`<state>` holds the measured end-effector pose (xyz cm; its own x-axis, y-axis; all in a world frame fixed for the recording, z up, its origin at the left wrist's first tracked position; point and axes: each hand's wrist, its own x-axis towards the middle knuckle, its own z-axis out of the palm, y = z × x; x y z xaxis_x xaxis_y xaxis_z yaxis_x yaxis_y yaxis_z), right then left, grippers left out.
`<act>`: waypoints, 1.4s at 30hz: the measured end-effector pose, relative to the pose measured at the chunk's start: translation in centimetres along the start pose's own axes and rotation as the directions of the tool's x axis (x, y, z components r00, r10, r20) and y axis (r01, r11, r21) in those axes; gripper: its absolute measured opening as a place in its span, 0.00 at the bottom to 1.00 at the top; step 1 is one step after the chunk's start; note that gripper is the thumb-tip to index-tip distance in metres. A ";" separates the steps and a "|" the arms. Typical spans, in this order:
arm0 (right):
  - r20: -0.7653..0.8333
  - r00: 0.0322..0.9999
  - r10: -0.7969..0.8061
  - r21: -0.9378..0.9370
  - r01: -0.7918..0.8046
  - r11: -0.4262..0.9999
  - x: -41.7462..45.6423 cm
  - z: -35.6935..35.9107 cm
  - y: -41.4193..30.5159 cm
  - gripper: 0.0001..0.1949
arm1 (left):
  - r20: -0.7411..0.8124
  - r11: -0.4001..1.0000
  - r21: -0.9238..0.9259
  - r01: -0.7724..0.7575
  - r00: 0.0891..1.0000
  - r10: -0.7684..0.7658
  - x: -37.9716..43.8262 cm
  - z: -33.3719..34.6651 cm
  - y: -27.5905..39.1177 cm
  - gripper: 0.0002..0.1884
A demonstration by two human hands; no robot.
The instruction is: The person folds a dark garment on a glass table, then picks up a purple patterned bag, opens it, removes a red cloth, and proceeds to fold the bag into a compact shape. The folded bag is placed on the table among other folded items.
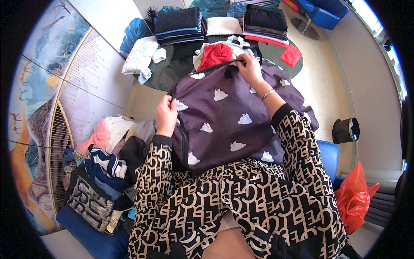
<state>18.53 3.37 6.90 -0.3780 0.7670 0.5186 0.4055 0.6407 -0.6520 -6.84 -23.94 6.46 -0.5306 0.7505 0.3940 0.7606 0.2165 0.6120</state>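
Observation:
A dark purple fabric bag or cover printed with white rabbits lies across my lap and over the near part of the table. Its dark zipper runs down the left side and across the top edge. My left hand pinches the zippered edge at the upper left. At the far edge, my right hand grips the dark zipper border between thumb and fingers. Just beyond that edge lie a bunched red cloth and a white garment; whether they are inside the purple fabric I cannot tell.
On the dark oval table stand folded dark stacks, a white folded cloth, white printed clothing and a red folded cloth. Loose clothes heap at my left. A bin and red plastic bag are right.

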 end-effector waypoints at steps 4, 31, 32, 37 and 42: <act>0.150 0.988 0.044 -0.257 -0.005 0.966 -1.7 0.9 -3.2 0.25 | 0.036 0.998 -0.039 0.039 0.999 -0.038 0.7 0.1 -0.4 0.11; 0.494 0.598 -0.632 0.120 0.672 0.730 -8.0 6.1 -12.3 0.25 | 0.101 0.979 -0.154 -0.130 0.984 0.147 -13.7 -1.2 2.5 0.33; 0.512 0.596 -0.618 0.127 0.660 0.741 -8.3 7.4 -12.7 0.23 | 0.103 0.971 -0.209 -0.118 0.984 0.142 -13.9 -1.0 2.5 0.33; 0.466 0.718 -0.518 -0.017 0.593 0.805 -5.8 7.5 -12.7 0.04 | 0.124 0.969 -0.188 -0.163 0.974 0.188 -14.4 -0.8 1.6 0.32; 0.022 0.844 -0.536 -0.086 0.536 0.840 -1.9 2.5 -12.7 0.08 | 0.223 0.978 -0.037 -0.205 0.953 0.208 -14.2 -0.4 1.2 0.29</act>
<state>12.03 -6.29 12.82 -0.5551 0.3026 0.7748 0.2096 0.9523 -0.2217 1.49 -34.59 1.85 -0.2642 0.8988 0.3498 0.8386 0.0349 0.5437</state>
